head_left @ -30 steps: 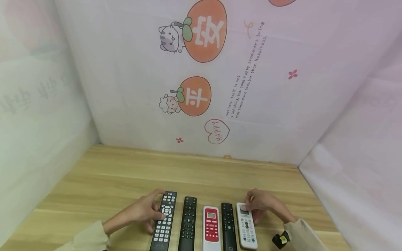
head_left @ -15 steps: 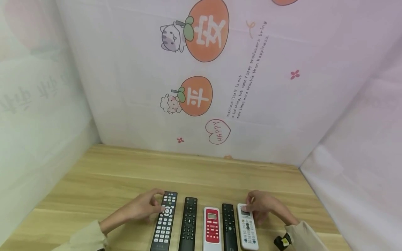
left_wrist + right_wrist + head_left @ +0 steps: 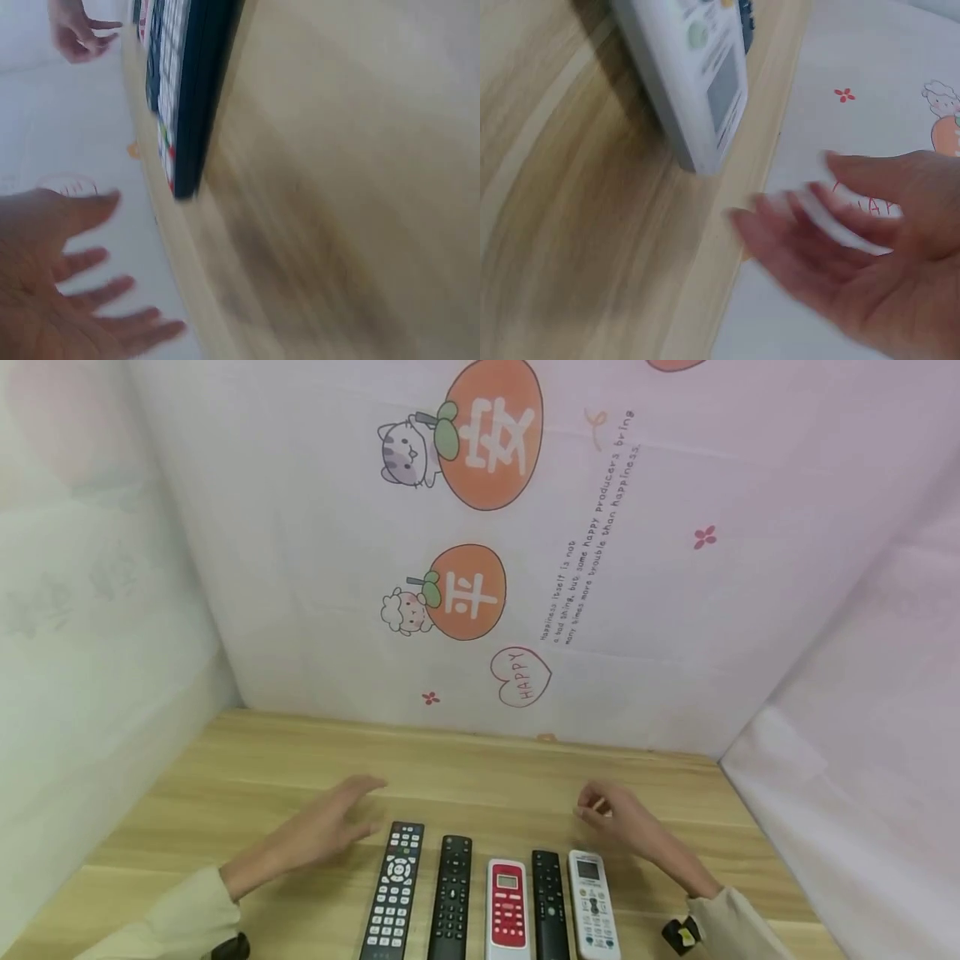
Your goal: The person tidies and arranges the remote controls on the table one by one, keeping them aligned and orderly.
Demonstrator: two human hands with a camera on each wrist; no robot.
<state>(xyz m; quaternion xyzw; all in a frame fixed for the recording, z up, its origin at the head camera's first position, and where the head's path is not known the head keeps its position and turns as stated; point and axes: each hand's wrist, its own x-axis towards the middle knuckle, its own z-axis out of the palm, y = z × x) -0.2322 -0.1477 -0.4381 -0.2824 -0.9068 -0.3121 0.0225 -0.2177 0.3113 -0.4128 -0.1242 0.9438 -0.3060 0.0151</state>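
Note:
Several remote controls lie side by side on the wooden table. At the left end is a long black remote with white buttons (image 3: 394, 887), and my left hand (image 3: 324, 828) hovers beyond its upper left edge, fingers spread and holding nothing. To its right come a slim black remote (image 3: 452, 893), a red and white remote (image 3: 507, 902) and another black remote (image 3: 551, 902). A white remote with a small grey screen (image 3: 594, 902) ends the row. Above its top end my right hand (image 3: 618, 814) is raised, fingers loosely bent with nothing in them; the right wrist view shows a gap between hand and white remote (image 3: 694, 90).
The wooden table (image 3: 465, 777) stretches behind the row to a white printed cloth wall (image 3: 337, 635). Cloth also hangs at the left (image 3: 97, 693) and right sides. A black strap with a yellow mark (image 3: 681, 935) sits at the right sleeve.
Both hands have let go of the outer remotes. The left hand has moved up and left off the black remote, the right hand up off the white one. The remotes stay in their row.

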